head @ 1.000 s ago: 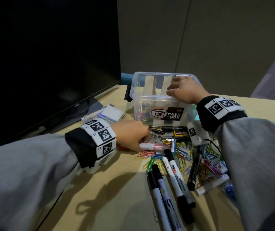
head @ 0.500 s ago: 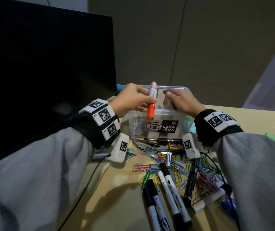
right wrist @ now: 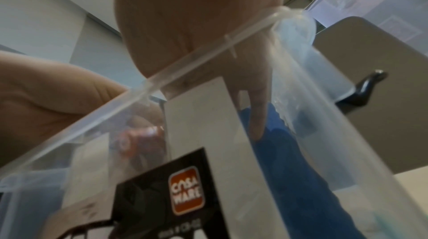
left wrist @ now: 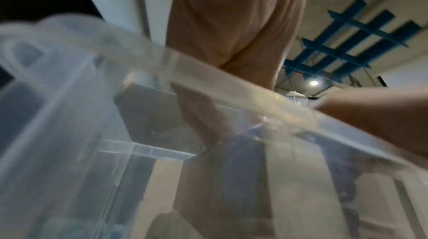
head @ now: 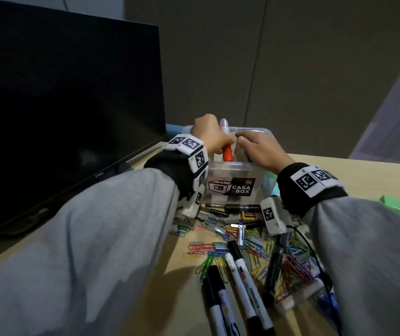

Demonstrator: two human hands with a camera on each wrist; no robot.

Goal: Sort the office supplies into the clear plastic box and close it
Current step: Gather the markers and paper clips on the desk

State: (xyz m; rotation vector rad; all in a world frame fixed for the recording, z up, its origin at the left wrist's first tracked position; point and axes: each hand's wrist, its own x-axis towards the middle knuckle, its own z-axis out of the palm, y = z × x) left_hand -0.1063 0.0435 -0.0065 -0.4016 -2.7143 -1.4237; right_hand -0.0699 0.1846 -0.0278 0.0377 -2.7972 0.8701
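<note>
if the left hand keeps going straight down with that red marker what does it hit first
Probably the inside of the clear plastic box: the left hand holds the red marker orange end down, already past the rim. Whether it meets the floor or contents first is unclear.

Your left hand (head: 209, 137) pinched a marker upright; your right hand (head: 259, 151) lay just right of it, fingers draped forward.

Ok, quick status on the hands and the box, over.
Left hand grips red marker, upright over the open clear box. Right hand rests on the box rim. Markers and paper clips lie unsorted on the desk.
</note>
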